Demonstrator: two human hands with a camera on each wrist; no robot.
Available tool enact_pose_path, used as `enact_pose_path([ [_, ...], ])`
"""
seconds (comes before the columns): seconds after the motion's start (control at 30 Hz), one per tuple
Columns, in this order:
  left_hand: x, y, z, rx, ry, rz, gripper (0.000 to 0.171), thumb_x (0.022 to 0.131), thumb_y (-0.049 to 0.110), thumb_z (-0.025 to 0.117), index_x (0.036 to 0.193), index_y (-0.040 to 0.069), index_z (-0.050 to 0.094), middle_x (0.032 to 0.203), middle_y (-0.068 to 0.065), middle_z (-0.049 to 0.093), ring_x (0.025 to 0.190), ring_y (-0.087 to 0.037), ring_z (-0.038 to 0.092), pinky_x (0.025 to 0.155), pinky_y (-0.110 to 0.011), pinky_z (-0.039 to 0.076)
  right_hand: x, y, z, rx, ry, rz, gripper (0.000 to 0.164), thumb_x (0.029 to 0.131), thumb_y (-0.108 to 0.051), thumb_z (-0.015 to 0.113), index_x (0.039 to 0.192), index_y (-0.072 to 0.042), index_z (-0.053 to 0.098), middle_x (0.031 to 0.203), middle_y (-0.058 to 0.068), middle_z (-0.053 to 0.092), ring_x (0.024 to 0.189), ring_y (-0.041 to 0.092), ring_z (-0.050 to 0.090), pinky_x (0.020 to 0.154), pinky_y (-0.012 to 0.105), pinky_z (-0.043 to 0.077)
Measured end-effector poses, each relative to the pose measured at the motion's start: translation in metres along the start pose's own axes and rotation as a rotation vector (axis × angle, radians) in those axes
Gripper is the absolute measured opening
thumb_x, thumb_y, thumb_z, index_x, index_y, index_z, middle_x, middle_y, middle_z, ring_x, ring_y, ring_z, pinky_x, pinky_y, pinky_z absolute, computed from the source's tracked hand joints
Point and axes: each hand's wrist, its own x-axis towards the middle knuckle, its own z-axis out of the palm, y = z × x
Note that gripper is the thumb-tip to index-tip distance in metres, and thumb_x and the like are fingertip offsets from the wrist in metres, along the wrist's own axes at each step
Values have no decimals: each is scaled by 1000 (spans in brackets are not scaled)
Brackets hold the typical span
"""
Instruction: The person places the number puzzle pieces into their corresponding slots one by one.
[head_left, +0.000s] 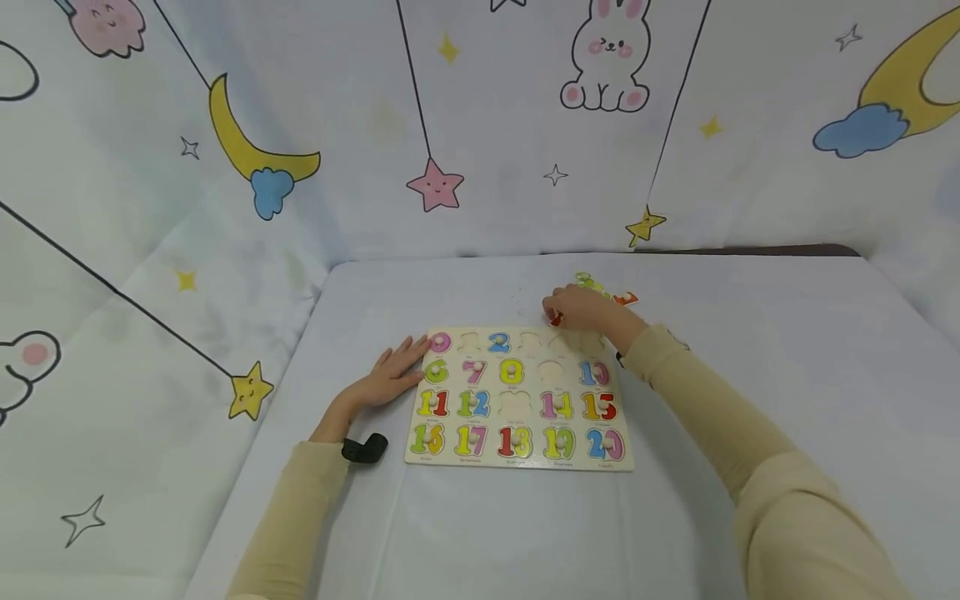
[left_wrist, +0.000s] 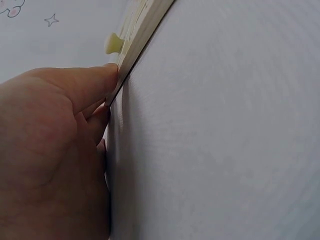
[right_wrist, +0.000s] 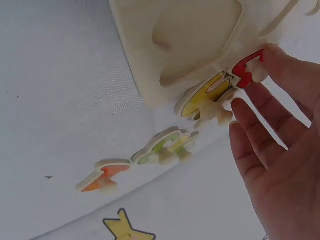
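A wooden number puzzle board (head_left: 519, 421) lies on the table, with many knobbed number pieces seated and several recesses bare. My left hand (head_left: 390, 377) rests at the board's left edge with fingers stretched out; in the left wrist view the thumb (left_wrist: 95, 82) touches that edge near a pale knob (left_wrist: 114, 44). Above the board's top edge, my right hand (head_left: 588, 312) pinches a red number piece (right_wrist: 245, 70) between thumb and fingers. Close beside it in the right wrist view is a yellow piece (right_wrist: 207, 95). The red piece's digit is partly hidden.
A green number piece (right_wrist: 160, 147) and an orange number piece (right_wrist: 106, 176) lie loose behind the board, towards the table's far side. A white cloth (head_left: 510, 533) covers the table. Behind it hangs a printed backdrop (head_left: 502, 100) with moons, stars and a rabbit.
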Motion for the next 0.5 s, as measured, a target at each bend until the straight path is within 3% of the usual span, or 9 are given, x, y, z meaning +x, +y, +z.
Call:
enact_pose_path([
  [0.3,-1,2,1,7,5,-1,59,101,24,44,150,8,17,154,-10,11,140,-28,-3,108,-47,-8,-9,-1,9,-9,79,48,10,88,-9,66,98,-6,66,88,7,51,78,24,50,73,36,47],
  [0.5,-3,1,1,-2,10,8,59,100,24,45,150,8,18,154,-10,12,140,-28,-3,107,-47,-8,-15,-9,6,-51,108,58,7,87,-7,68,88,-7,61,83,5,47,70,20,47,62,32,45],
])
